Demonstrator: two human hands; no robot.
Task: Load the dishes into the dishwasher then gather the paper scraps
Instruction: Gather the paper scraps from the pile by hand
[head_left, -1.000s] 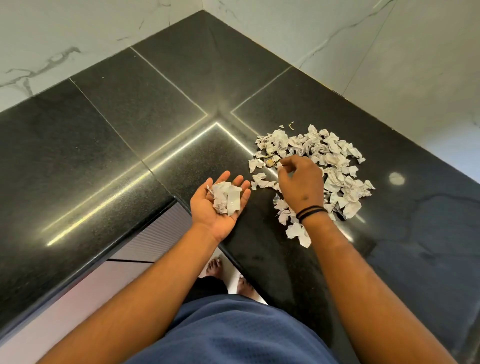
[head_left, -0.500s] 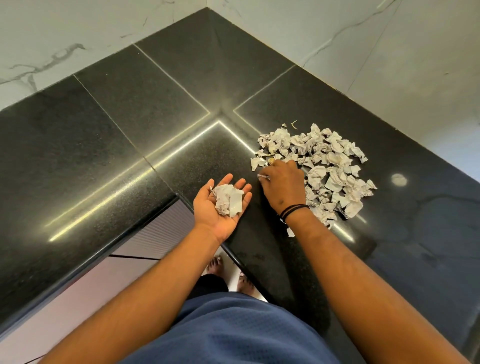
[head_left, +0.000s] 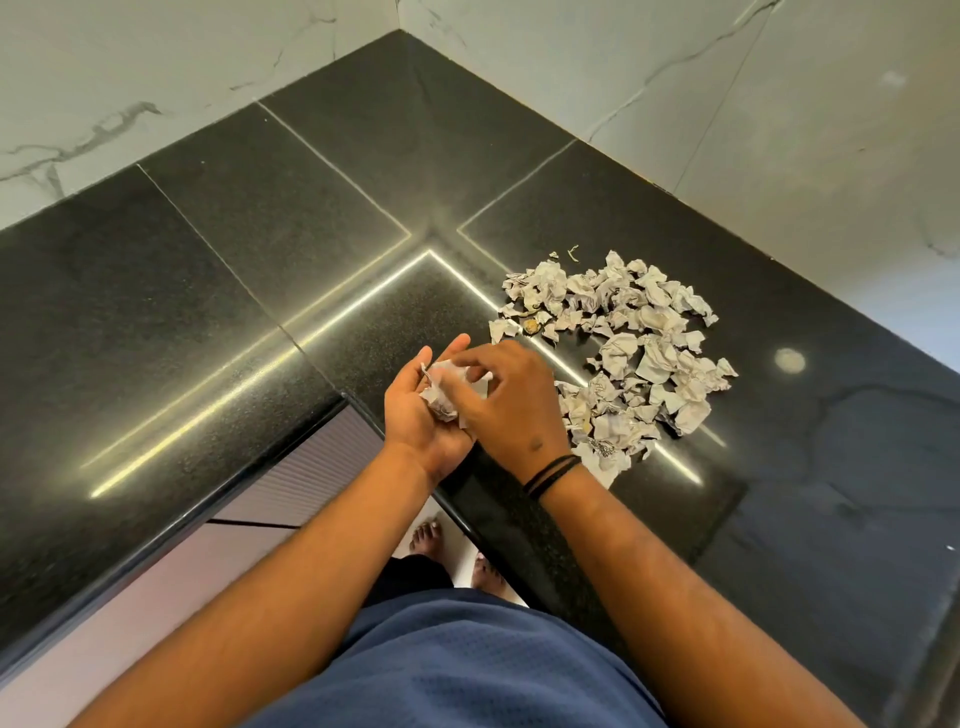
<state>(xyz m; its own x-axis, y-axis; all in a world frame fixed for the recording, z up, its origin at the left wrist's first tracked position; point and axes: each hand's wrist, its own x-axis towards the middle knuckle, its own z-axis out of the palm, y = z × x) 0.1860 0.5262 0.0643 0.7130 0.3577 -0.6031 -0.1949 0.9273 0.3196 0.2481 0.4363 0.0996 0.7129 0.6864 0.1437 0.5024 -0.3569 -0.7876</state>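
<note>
A pile of crumpled white paper scraps (head_left: 639, 343) lies on the black granite countertop (head_left: 249, 291), to the right of the inner corner. My left hand (head_left: 410, 415) is held palm up over the counter's edge, fingers nearly straight, carrying a small wad of scraps (head_left: 441, 392). My right hand (head_left: 511, 400) is directly over that palm, its fingers curled down onto the wad and pinching scraps there. A black band circles the right wrist. The right hand hides the left fingertips. No dishes or dishwasher are in view.
White marble walls (head_left: 779, 130) close off the counter at the back and right. A pale ribbed cabinet front (head_left: 317, 462) sits below the counter edge. Bare feet (head_left: 426, 538) stand on the floor in the corner gap.
My right hand has left the pile and moved left over the left palm, carrying scraps. The wad in the left palm looks bigger. The left hand has barely moved.
</note>
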